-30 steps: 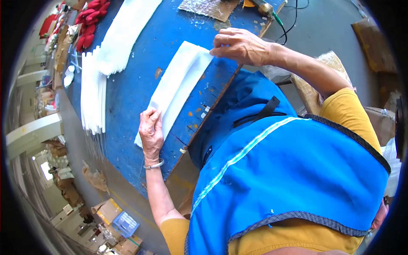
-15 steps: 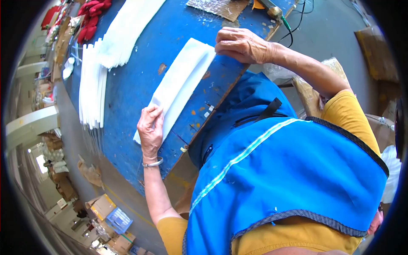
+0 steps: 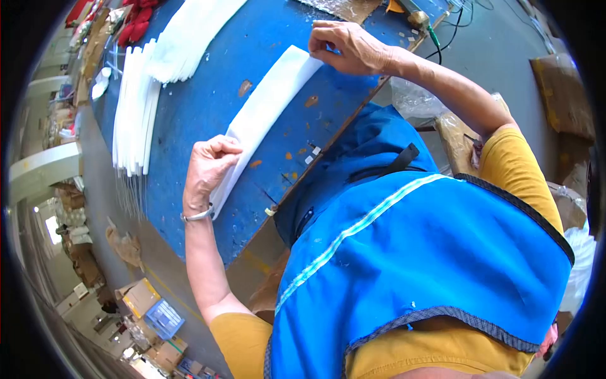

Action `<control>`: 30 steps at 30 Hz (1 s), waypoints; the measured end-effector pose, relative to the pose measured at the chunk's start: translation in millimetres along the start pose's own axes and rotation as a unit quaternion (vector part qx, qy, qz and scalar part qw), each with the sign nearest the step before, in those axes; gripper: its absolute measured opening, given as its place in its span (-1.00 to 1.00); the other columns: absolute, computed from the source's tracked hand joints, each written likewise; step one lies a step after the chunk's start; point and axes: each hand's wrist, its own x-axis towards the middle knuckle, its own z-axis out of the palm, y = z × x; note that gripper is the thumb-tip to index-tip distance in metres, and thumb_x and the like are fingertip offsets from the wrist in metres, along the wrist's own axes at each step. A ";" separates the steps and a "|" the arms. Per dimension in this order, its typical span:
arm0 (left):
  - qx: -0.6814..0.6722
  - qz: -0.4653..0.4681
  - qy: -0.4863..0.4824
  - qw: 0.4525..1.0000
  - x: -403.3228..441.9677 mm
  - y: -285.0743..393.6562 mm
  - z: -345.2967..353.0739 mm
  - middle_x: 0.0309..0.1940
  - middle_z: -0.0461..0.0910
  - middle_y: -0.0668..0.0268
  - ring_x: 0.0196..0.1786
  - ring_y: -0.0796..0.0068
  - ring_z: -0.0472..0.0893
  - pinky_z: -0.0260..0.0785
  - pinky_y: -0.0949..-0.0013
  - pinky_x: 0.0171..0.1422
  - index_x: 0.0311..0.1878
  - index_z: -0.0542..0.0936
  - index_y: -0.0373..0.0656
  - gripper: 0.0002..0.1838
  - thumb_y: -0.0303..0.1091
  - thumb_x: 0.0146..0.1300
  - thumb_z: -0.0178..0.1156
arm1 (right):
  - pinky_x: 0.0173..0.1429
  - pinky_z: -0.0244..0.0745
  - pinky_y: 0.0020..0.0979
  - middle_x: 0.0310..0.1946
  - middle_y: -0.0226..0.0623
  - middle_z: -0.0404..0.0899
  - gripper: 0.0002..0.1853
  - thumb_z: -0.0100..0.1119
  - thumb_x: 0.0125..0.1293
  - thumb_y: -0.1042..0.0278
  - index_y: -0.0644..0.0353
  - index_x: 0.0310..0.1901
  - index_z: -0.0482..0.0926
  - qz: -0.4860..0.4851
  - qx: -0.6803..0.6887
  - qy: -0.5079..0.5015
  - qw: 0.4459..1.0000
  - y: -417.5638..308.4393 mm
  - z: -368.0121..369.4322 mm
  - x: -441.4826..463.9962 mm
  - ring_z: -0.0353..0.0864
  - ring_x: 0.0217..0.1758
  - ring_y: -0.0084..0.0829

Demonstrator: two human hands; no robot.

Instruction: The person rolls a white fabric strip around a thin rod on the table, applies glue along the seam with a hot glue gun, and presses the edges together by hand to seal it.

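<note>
A long strip of white fabric (image 3: 268, 95), folded lengthwise, lies slantwise across the blue table. My left hand (image 3: 209, 165), with a band on its wrist, pinches the strip's edge near its lower end, thumb against fingers. At the upper end, my right hand (image 3: 347, 47) has its fingers curled around the strip's corner; the fingertips are partly hidden. Between the two hands the fabric runs fairly straight, and its lower tip reaches past my left wrist.
A stack of white fabric (image 3: 192, 38) and a bundle of thin white tubes (image 3: 136, 110) lie on the left of the blue table (image 3: 189, 202). A tool with a green cable (image 3: 420, 20) rests at the far edge. Cardboard boxes (image 3: 140, 297) stand on the floor.
The strip looks narrower, its lengthwise fold now closed over. My left hand has shifted left and up along its edge. My right hand stays at the upper corner, slightly higher in view.
</note>
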 end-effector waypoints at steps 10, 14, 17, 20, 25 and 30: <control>0.021 -0.057 -0.087 0.994 17.0 5.9 -18.7 -0.50 0.57 0.48 -0.40 0.72 0.46 0.31 0.60 -0.25 -0.40 0.69 -0.32 -0.88 -0.62 -0.06 0.23 | -0.32 0.49 -0.31 -0.53 -0.21 0.54 -0.77 0.22 0.09 0.37 0.27 -0.22 0.53 0.155 0.025 -0.091 0.983 9.3 -7.5 21.6 0.57 -0.45 -0.35; 0.024 -0.058 -0.080 0.995 17.2 5.7 -17.4 -0.52 0.58 0.48 -0.43 0.74 0.46 0.33 0.60 -0.28 -0.40 0.69 -0.31 -0.88 -0.61 -0.06 0.24 | -0.33 0.48 -0.32 -0.53 -0.19 0.54 -0.72 0.24 0.10 0.37 0.21 -0.14 0.50 0.170 0.008 -0.051 0.984 13.7 -8.0 8.1 0.56 -0.47 -0.33; 0.023 -0.063 -0.073 0.995 15.7 9.8 -15.3 -0.53 0.60 0.47 -0.44 0.74 0.47 0.34 0.60 -0.28 -0.40 0.69 -0.31 -0.88 -0.60 -0.06 0.25 | -0.24 0.50 -0.32 -0.24 -0.28 0.57 -0.77 0.27 0.10 0.44 0.13 -0.16 0.56 -0.003 -0.160 0.090 0.983 -7.9 -15.8 0.1 0.58 -0.27 -0.28; 0.016 -0.070 -0.074 0.995 14.4 8.1 -14.6 -0.52 0.61 0.45 -0.44 0.73 0.48 0.34 0.59 -0.28 -0.39 0.69 -0.31 -0.88 -0.59 -0.07 0.25 | 0.04 0.41 -0.26 -0.07 -0.36 0.50 -0.73 0.31 0.10 0.39 0.03 -0.11 0.61 -0.137 -0.045 -0.005 0.990 -48.3 -3.3 -7.4 0.49 0.01 -0.33; 0.011 -0.039 -0.085 0.996 16.2 -5.4 -19.3 -0.52 0.60 0.45 -0.43 0.73 0.48 0.32 0.59 -0.28 -0.40 0.68 -0.32 -0.87 -0.56 -0.07 0.23 | 0.06 0.43 -0.28 -0.20 -0.27 0.52 -0.81 0.26 0.18 0.43 0.17 -0.15 0.64 -0.103 0.049 -0.006 0.993 -43.9 41.3 0.7 0.48 -0.05 -0.27; 0.003 -0.036 -0.078 0.996 11.7 -1.1 -15.4 -0.54 0.56 0.47 -0.44 0.73 0.44 0.31 0.59 -0.29 -0.41 0.68 -0.32 -0.88 -0.55 -0.06 0.22 | 0.01 0.46 -0.31 -0.26 -0.25 0.50 -0.82 0.28 0.16 0.45 0.21 -0.18 0.66 -0.087 0.092 -0.003 0.992 -44.7 40.8 2.3 0.49 -0.11 -0.25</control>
